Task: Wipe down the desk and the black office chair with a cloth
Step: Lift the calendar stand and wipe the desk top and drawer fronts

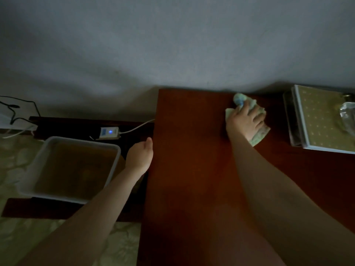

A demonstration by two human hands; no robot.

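A reddish-brown wooden desk (192,150) fills the middle and right of the view, its back edge against a grey wall. My right hand (245,122) presses flat on a crumpled pale green cloth (258,138) near the desk's far edge; a bunched end of the cloth sticks out toward the wall. My left hand (140,156) rests on the desk's left edge, fingers curled over the side and hidden. No black office chair is in view.
A green patterned box (322,120) with a clear glass item (347,114) on top sits at the desk's right. Left of the desk, lower down, stands a white tub (28,173) of murky water. Behind it lie a small white device (109,133) with a blue light and cables.
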